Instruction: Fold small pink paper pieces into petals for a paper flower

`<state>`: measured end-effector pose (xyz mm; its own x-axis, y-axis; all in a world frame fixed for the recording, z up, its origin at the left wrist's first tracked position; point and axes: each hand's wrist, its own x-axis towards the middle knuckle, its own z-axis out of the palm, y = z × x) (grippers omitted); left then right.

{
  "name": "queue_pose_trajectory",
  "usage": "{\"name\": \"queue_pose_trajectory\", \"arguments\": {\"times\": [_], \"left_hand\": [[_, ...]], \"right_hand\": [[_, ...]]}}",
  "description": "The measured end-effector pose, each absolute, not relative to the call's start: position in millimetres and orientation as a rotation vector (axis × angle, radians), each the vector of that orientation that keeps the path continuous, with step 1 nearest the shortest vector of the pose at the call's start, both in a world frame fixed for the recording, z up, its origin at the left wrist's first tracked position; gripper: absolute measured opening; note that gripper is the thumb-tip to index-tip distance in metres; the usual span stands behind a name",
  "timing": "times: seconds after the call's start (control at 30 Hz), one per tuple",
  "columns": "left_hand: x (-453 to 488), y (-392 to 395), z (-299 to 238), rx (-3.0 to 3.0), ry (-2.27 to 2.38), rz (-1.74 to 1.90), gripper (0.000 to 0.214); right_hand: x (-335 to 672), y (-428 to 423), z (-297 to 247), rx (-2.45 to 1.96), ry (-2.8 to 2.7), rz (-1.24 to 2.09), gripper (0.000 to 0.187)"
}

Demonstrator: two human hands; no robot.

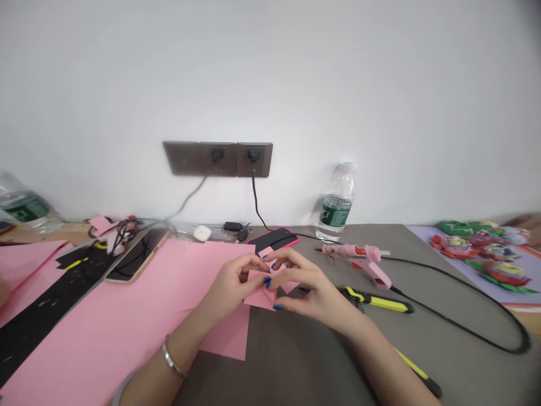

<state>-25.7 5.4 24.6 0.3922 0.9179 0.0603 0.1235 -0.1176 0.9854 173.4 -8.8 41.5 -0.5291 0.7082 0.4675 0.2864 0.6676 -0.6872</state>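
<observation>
Between my two hands is a small piece of pink paper (pixel 260 300), partly folded, held just above the grey mat. My left hand (pixel 234 282) pinches its left and upper part between thumb and index finger. My right hand (pixel 306 285) grips its right side, thumb at the lower corner and fingertips on the top. Fingers cover the middle of the paper, so the exact fold is hidden. Behind the hands lie other small pink paper pieces (pixel 288 286). Large pink sheets (pixel 139 316) spread out beneath and left of my left hand.
A pink glue gun (pixel 353 252) with its cord lies right, near yellow-black pliers (pixel 380 301) and a yellow-handled tool (pixel 418 369). A water bottle (pixel 336 206), a pink-edged phone (pixel 274 239) and another phone (pixel 137 256) stand or lie behind. Paper flowers (pixel 501 270) rest far right.
</observation>
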Motion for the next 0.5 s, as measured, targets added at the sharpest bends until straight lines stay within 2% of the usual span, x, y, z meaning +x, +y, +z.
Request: {"name": "queue_pose_trajectory", "arguments": {"times": [0.27, 0.5], "left_hand": [[-25.6, 8.6, 21.1, 1.469, 0.915, 0.941, 0.021], [-27.7, 9.7, 17.7, 1.443, 0.967, 0.935, 0.018]], "right_hand": [[164.3, -11.8, 30.6, -0.73, -2.146, 0.103, 0.021], [164.9, -11.5, 26.3, -0.707, -2.194, 0.057, 0.011]]}}
